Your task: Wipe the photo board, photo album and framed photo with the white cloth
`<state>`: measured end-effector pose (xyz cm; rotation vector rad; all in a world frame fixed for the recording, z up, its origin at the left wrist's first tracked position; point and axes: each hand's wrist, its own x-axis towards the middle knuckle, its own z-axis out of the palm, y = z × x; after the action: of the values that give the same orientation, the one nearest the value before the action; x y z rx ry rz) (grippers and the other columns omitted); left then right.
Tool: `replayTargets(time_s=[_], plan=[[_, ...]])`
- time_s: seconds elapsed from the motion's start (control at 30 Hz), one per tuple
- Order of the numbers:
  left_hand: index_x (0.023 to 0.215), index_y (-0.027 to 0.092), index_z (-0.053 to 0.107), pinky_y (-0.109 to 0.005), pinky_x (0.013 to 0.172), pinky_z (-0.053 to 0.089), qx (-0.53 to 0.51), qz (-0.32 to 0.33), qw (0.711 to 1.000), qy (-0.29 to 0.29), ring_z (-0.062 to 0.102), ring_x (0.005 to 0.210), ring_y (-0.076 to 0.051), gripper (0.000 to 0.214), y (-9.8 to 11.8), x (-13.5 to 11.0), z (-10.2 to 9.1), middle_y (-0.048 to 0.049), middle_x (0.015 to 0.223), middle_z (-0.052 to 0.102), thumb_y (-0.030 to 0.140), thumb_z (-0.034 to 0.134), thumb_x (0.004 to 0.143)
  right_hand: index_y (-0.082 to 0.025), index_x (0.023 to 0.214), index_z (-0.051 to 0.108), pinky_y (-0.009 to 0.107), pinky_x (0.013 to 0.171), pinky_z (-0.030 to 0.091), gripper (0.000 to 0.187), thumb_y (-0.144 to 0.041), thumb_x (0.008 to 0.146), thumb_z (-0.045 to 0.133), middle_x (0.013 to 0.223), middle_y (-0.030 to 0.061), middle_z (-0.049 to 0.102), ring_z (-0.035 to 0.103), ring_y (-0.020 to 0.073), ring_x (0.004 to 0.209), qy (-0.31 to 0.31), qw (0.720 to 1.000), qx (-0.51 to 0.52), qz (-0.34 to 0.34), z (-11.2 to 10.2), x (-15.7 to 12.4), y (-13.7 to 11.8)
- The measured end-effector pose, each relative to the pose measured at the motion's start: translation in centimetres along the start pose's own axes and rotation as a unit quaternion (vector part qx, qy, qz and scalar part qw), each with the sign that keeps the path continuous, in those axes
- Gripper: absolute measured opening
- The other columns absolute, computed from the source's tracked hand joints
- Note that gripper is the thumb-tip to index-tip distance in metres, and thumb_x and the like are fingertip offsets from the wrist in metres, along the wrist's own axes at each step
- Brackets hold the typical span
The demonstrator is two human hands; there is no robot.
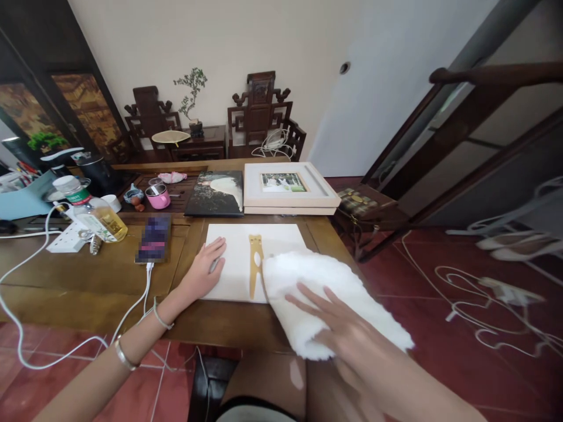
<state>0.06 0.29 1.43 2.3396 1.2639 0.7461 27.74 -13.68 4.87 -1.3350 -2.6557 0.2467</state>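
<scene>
A white rectangular panel with a long yellow-brown cat figure lies flat at the table's front edge. Fingers out flat, my left hand rests on the panel's left side. A fluffy white cloth covers the panel's right part and hangs past the table edge toward me. On top of it are the spread fingers of my right hand, with the cloth folded up around the thumb side. That hand is slightly blurred, and the panel's right corner is hidden beneath the cloth.
Behind the panel lie a dark picture and stacked white frames. Leftward are a charging phone, a tilted bottle, a power strip and a pink cup. Wooden chair at right; cables on the floor.
</scene>
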Motion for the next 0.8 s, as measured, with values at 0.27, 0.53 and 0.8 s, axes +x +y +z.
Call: replayTargets(time_s=[0.27, 0.53, 0.8], plan=[[0.129, 0.015, 0.052, -0.051, 0.112, 0.025, 0.01, -0.003, 1.0, -0.008, 0.038, 0.133, -0.024, 0.043, 0.0, 0.0, -0.2, -0.0112, 0.14, 0.047, 0.027, 0.039, 0.09, -0.016, 0.083, 0.068, 0.057, 0.111, 0.018, 0.045, 0.004, 0.055, 0.038, 0.15, 0.0068, 0.03, 0.01, 0.028, 0.14, -0.002, 1.0, 0.008, 0.022, -1.1, 5.2, 3.9], [0.129, 0.017, 0.052, -0.05, 0.113, 0.025, 0.001, -0.002, 1.0, -0.012, 0.038, 0.133, -0.023, 0.042, 0.1, 0.0, -0.5, -0.01, 0.14, 0.047, 0.028, 0.039, 0.09, -0.011, 0.102, 0.06, 0.057, 0.108, 0.024, 0.049, 0.006, 0.066, 0.033, 0.143, 0.0157, 0.041, 0.02, 0.029, 0.138, -0.023, 0.999, -0.004, 0.032, -2.8, 10.8, 7.0], [0.129, 0.013, 0.052, -0.05, 0.113, 0.024, 0.004, -0.002, 1.0, -0.012, 0.038, 0.134, -0.025, 0.043, 0.1, 0.0, -0.3, -0.0124, 0.14, 0.047, 0.027, 0.039, 0.09, -0.018, 0.077, 0.065, 0.048, 0.114, 0.017, 0.045, 0.007, 0.055, 0.035, 0.145, 0.0049, 0.04, 0.012, 0.0224, 0.14, -0.062, 0.997, 0.036, 0.022, -2.3, 2.0, 1.1]])
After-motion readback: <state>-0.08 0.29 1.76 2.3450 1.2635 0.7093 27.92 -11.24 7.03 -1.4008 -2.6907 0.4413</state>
